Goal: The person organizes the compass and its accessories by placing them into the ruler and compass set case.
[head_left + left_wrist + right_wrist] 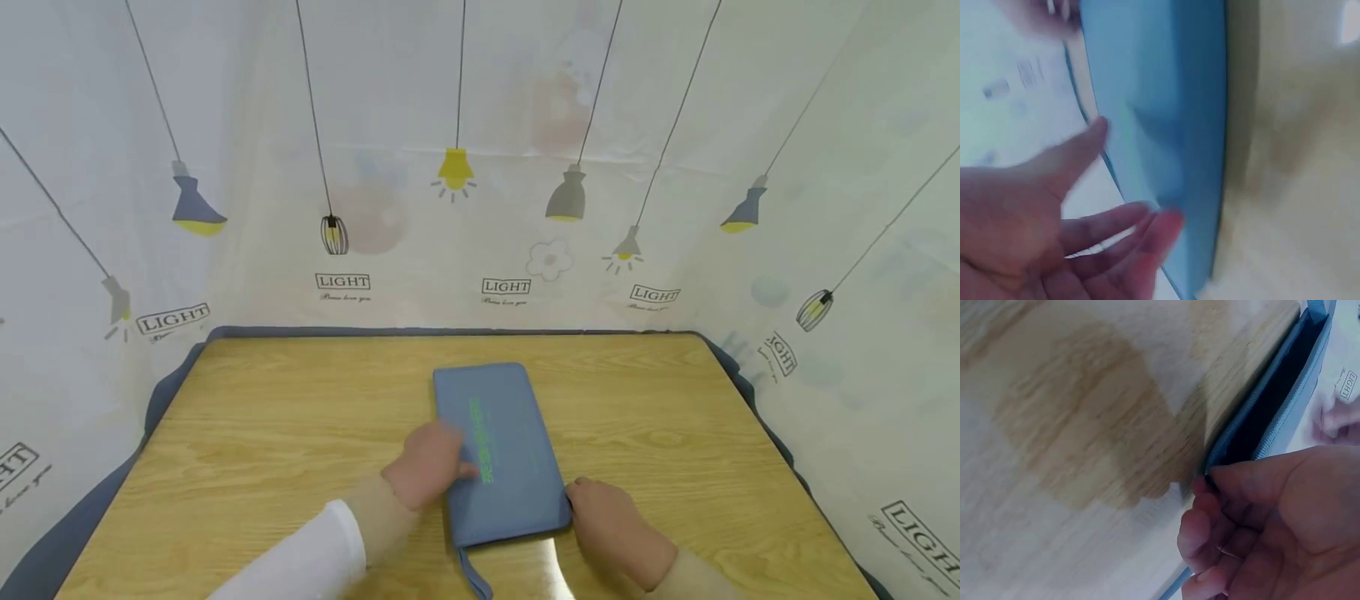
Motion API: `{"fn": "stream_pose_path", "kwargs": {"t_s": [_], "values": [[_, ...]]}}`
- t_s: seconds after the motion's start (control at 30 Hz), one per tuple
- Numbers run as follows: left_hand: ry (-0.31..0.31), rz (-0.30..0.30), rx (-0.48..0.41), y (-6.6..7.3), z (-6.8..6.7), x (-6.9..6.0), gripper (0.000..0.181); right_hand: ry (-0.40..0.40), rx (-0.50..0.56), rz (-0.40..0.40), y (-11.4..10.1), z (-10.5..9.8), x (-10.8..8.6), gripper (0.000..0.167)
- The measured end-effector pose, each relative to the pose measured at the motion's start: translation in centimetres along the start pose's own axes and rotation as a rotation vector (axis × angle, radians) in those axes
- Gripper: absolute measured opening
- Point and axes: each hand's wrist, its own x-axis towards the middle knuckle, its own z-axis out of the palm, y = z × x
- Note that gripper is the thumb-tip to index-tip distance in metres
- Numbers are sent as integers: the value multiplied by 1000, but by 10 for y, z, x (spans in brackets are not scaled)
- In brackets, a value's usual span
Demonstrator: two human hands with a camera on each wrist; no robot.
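Observation:
A blue zip case (525, 425) with green lettering on its cover lies on the wooden table, its strap (474, 575) at the near left corner. My left hand (429, 462) is over the cover's left part, blurred. In the left wrist view its thumb and fingers are spread apart beside the case, gripping nothing. At the near right corner, my right hand (611, 525) pinches a small dark zipper pull (1210, 481) between thumb and forefinger. The right wrist view shows the case's edge (1294, 403) parted, with a dark gap along it. The inside is too dark to make out.
The wooden table (300, 400) has a dark blue border at its back and sides. White fabric (420, 100) printed with hanging lamps and the word LIGHT stands around it on three sides.

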Motion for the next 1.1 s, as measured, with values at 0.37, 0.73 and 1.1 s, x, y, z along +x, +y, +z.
{"fn": "stream_pose_path", "kwargs": {"t_s": [0.37,0.73,1.1], "values": [[-156,-76,-106,-69,12,75,127,1,7,1,-5,0,5,10],[-67,-170,3,-73,24,66,130,-20,9,49,18,-5,22,24],[2,-276,-11,-46,19,24,90,13,-221,46,83,3,81,15]]}}
